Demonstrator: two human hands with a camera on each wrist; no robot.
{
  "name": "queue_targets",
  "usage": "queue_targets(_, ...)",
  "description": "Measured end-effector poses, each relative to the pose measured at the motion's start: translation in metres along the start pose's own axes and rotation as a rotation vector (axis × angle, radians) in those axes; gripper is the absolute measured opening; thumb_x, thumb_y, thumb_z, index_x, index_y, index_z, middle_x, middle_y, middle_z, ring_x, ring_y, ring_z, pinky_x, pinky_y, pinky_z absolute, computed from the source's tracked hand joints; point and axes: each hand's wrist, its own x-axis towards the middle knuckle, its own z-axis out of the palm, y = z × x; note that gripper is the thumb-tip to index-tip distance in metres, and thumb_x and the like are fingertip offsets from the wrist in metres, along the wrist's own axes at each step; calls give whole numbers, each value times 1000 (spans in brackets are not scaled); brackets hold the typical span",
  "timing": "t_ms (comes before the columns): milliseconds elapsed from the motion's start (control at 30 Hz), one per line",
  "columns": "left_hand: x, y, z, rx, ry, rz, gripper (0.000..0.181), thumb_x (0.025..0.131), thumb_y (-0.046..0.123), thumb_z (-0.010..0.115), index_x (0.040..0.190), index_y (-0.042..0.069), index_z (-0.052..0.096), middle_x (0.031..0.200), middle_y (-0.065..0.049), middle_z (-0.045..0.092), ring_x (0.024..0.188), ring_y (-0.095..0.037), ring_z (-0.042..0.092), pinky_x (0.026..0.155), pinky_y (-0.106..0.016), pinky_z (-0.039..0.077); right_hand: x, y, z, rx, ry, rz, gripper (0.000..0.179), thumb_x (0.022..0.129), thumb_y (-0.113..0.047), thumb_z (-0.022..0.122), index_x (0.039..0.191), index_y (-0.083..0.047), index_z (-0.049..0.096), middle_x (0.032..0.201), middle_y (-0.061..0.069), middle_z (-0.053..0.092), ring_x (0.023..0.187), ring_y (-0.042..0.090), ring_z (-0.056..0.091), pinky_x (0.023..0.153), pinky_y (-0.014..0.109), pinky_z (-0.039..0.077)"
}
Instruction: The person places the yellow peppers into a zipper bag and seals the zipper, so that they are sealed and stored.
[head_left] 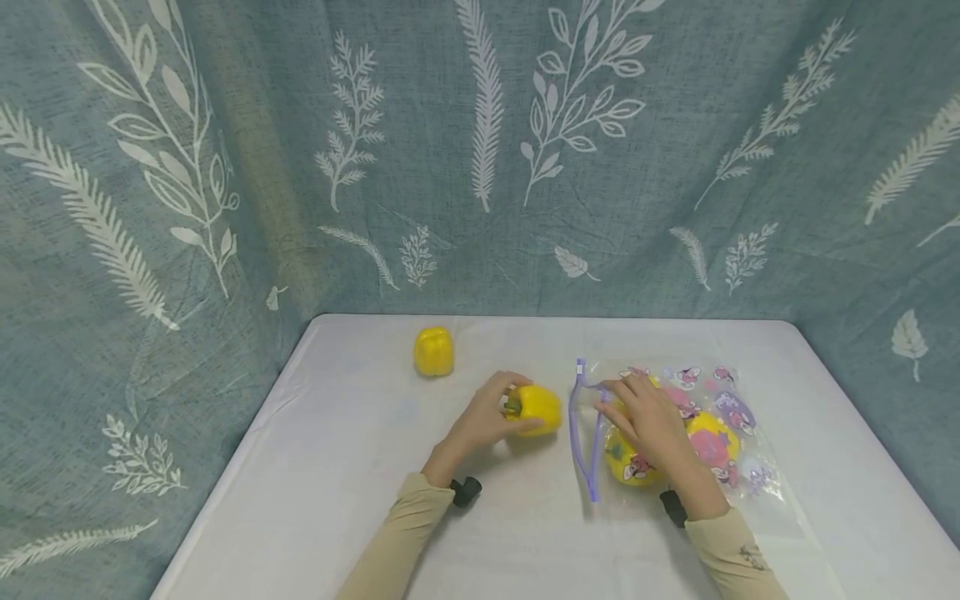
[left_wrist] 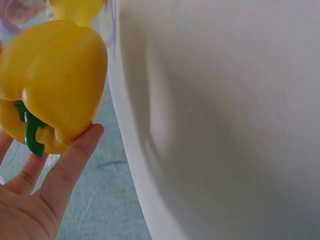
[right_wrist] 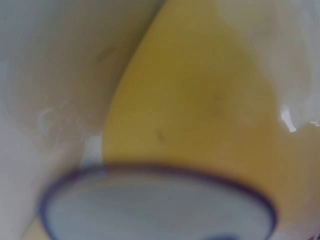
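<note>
My left hand [head_left: 483,417] grips a yellow bell pepper [head_left: 542,410] from its stem end, just left of the bag's mouth. The left wrist view shows the same pepper [left_wrist: 60,80] between thumb and fingers, its green stem toward the palm. At the right, my right hand [head_left: 651,417] pinches the upper lip of a clear zip bag [head_left: 757,454] with a purple seal and pink and purple cartoon prints. The mouth gapes to the left. Several yellow peppers [head_left: 624,467] lie inside. The right wrist view is blurred, with a yellow pepper [right_wrist: 190,110] behind plastic.
Another yellow bell pepper [head_left: 433,352] stands at the back left of the white table [head_left: 337,467]. A blue-green curtain [head_left: 435,150] with white leaf prints hangs behind the table and along both sides.
</note>
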Motion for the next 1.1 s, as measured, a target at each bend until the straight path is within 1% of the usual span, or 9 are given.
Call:
queue_targets(200, 4, 6, 13, 15, -33, 10, 57, 73, 36, 78, 119, 15, 52, 120, -1, 52, 106, -20, 51, 89, -34, 46, 0, -1, 0, -4, -1, 1, 33, 87, -32, 63, 114, -13, 61, 100, 5, 59, 90, 21, 54, 64, 31, 45)
queue_targets(333, 7, 9, 22, 21, -63, 10, 58, 73, 38, 77, 120, 16, 52, 120, -1, 52, 107, -19, 51, 90, -34, 46, -1, -1, -1, -8, -19, 15, 33, 88, -32, 61, 115, -13, 60, 101, 4, 59, 91, 21, 54, 66, 32, 46)
queue_targets(533, 12, 12, 32, 39, -72, 17, 59, 72, 43, 77, 119, 19, 52, 118, 0, 52, 106, -17, 51, 91, -34, 46, -1, -2, -2, 1, -26, 21, 32, 88, -31, 62, 115, -13, 60, 100, 4, 58, 90, 20, 54, 66, 32, 46)
queue_targets(700, 17, 11, 38, 44, -69, 28, 59, 72, 44, 77, 119, 21, 52, 118, 2, 52, 107, -15, 51, 92, -33, 46, 0, -2, -2, 5, -17, 11, 31, 87, -29, 63, 114, -14, 61, 99, 3, 58, 88, 20, 54, 64, 32, 45)
queue_targets(900, 19, 14, 43, 14, -72, 42, 57, 73, 41, 76, 119, 19, 50, 118, -1, 51, 108, -17, 50, 94, -36, 45, 1, -2, -2, -13, 0, -14, 32, 86, -29, 64, 114, -13, 61, 97, 3, 58, 86, 19, 54, 62, 30, 44)
queue_targets(1100, 21, 16, 49, -9, -91, 53, 59, 74, 41, 75, 121, 18, 49, 119, -2, 49, 109, -16, 49, 95, -36, 44, 2, -2, -3, -13, 1, -18, 32, 87, -30, 63, 114, -13, 60, 98, 4, 58, 88, 20, 54, 63, 31, 45)
